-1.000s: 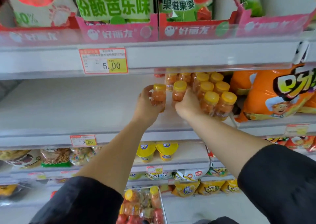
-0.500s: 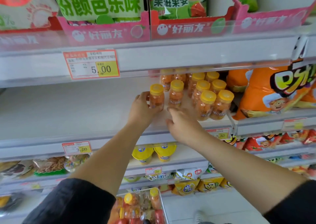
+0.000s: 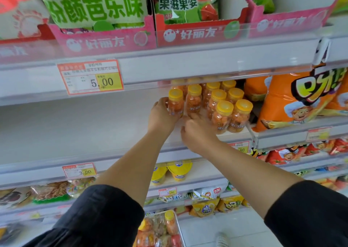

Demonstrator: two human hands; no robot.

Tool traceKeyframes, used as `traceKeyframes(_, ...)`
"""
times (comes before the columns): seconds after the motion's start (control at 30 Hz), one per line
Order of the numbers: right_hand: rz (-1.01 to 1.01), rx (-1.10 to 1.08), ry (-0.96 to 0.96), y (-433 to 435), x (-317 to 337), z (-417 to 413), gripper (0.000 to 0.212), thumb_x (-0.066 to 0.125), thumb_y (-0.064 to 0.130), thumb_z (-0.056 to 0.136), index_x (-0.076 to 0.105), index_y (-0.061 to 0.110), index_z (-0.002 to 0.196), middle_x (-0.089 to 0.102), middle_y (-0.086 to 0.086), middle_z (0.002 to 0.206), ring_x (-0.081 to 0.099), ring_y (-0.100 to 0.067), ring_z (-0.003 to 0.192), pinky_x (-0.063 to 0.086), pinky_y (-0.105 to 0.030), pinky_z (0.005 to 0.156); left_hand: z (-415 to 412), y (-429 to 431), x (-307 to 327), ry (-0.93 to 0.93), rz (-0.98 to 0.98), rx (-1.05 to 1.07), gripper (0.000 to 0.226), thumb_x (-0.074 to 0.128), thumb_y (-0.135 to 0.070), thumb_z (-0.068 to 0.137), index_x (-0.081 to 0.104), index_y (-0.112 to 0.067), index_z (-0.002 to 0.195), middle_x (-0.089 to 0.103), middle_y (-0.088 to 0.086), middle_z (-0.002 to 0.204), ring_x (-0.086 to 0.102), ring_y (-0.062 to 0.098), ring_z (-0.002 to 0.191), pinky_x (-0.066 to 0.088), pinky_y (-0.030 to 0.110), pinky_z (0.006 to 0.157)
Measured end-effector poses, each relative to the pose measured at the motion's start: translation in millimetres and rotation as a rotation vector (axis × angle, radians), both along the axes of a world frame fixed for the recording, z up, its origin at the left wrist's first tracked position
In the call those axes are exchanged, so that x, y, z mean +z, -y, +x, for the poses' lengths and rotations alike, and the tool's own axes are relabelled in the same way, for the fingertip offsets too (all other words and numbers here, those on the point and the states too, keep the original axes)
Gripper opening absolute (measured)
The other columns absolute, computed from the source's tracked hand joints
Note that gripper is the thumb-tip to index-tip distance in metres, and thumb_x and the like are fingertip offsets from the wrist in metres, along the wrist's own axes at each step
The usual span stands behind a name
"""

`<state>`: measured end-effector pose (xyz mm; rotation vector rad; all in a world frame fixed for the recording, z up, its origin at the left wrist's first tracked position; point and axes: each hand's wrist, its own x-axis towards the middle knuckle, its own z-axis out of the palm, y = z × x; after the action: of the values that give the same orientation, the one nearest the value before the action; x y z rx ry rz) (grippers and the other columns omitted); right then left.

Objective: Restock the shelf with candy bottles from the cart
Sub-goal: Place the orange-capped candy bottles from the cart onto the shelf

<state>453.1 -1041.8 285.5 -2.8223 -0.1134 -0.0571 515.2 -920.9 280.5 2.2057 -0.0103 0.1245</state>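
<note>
The left hand [image 3: 160,114] grips the leftmost candy bottle [image 3: 175,103] of a yellow-capped group on the white shelf [image 3: 75,130]. The right hand [image 3: 197,131], fingers loosely curled, lies just before the next bottle [image 3: 194,101].

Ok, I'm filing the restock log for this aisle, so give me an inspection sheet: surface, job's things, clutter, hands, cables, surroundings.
Surface: white shelf holds the bottles at its right part.
Job's things: yellow-capped candy bottles stand upright in rows; more lie in the cart below.
Clutter: nothing seen.
Grippers: left hand grips the leftmost bottle; right hand sits at the base of the next bottle, grip unclear.
Cables: nothing seen.
Surroundings: orange snack bags to the right; 5.00 price tag above; pink display boxes on the top shelf.
</note>
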Motion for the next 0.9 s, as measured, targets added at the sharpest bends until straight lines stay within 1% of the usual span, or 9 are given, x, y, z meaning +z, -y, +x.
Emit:
traceKeyframes(0.1,0.023,0.000,-0.004,-3.0,4.1,1.1,0.038,0.049,0.015,0.095,0.056,0.005,0.131,0.046,-0.018,0.140,0.037,-0.035,0.130,0.027,-0.034,0.104,6.7,7.2,0.0,0.003,0.002,0.008,0.055,0.078,-0.032,0.077,0.056,-0.020,0.126,0.061,0.002,0.120,0.063,0.025,0.100,0.052,0.035,0.081)
traceKeyframes(0.23,0.074,-0.014,0.001,-3.2,3.7,3.3,0.039,0.052,0.011,0.092,0.055,0.000,0.129,0.051,-0.019,0.132,0.040,-0.035,0.127,0.029,-0.036,0.105,12.4,13.1,-0.1,0.021,-0.012,0.012,0.053,0.077,-0.030,0.080,0.056,-0.020,0.127,0.061,0.002,0.121,0.063,0.023,0.099,0.049,0.031,0.078)
traceKeyframes(0.3,0.084,-0.019,-0.006,-2.8,2.9,4.1,0.040,0.053,0.011,0.092,0.053,0.001,0.131,0.050,-0.018,0.132,0.039,-0.034,0.128,0.029,-0.035,0.105,13.2,14.7,-0.7,0.025,-0.022,0.018,0.053,0.076,-0.028,0.080,0.056,-0.020,0.127,0.060,0.002,0.121,0.063,0.022,0.099,0.048,0.029,0.078)
traceKeyframes(0.4,0.078,-0.020,-0.002,-2.5,0.8,4.5,0.044,0.051,0.012,0.092,0.049,0.003,0.135,0.048,-0.016,0.134,0.035,-0.032,0.132,0.026,-0.033,0.109,14.2,15.7,-2.3,0.011,-0.032,0.035,0.054,0.077,-0.027,0.079,0.055,-0.020,0.128,0.060,0.001,0.122,0.063,0.021,0.099,0.048,0.028,0.079)
traceKeyframes(0.5,0.067,-0.023,-0.003,-2.6,-0.5,3.9,0.049,0.051,0.014,0.092,0.045,0.004,0.139,0.045,-0.016,0.138,0.031,-0.032,0.137,0.024,-0.034,0.111,15.2,16.1,-3.1,0.011,-0.031,0.038,0.056,0.078,-0.028,0.078,0.054,-0.021,0.128,0.060,0.000,0.121,0.062,0.019,0.100,0.046,0.027,0.077)
traceKeyframes(0.63,0.032,-0.013,0.001,-1.6,-1.5,4.8,0.052,0.051,0.017,0.093,0.041,0.005,0.143,0.042,-0.015,0.143,0.027,-0.031,0.139,0.023,-0.034,0.112,16.8,16.9,-3.9,0.015,-0.067,0.037,0.057,0.079,-0.027,0.077,0.054,-0.021,0.127,0.060,0.001,0.119,0.062,0.019,0.099,0.048,0.028,0.079)
traceKeyframes(0.73,0.025,-0.001,-0.010,-0.7,-2.3,5.5,0.053,0.051,0.018,0.095,0.038,0.006,0.145,0.038,-0.014,0.146,0.023,-0.031,0.142,0.022,-0.035,0.114,16.9,17.4,-5.3,0.016,-0.087,0.035,0.057,0.080,-0.028,0.077,0.053,-0.022,0.127,0.061,0.001,0.118,0.061,0.017,0.096,0.046,0.025,0.076)
traceKeyframes(0.8,0.018,0.013,-0.008,0.1,-2.3,5.1,0.053,0.050,0.018,0.095,0.038,0.007,0.145,0.037,-0.014,0.148,0.021,-0.031,0.143,0.021,-0.036,0.115,15.8,17.2,-5.8,0.016,-0.094,0.032,0.058,0.080,-0.028,0.078,0.052,-0.022,0.128,0.061,0.001,0.118,0.061,0.016,0.095,0.045,0.024,0.076)
traceKeyframes(0.9,0.020,0.040,0.001,1.7,-1.9,2.7,0.050,0.050,0.018,0.095,0.042,0.007,0.143,0.036,-0.016,0.150,0.023,-0.031,0.143,0.021,-0.036,0.115,10.0,14.1,-3.0,-0.002,-0.083,0.035,0.061,0.079,-0.034,0.080,0.049,-0.022,0.132,0.058,0.000,0.120,0.060,0.016,0.097,0.045,0.026,0.076)
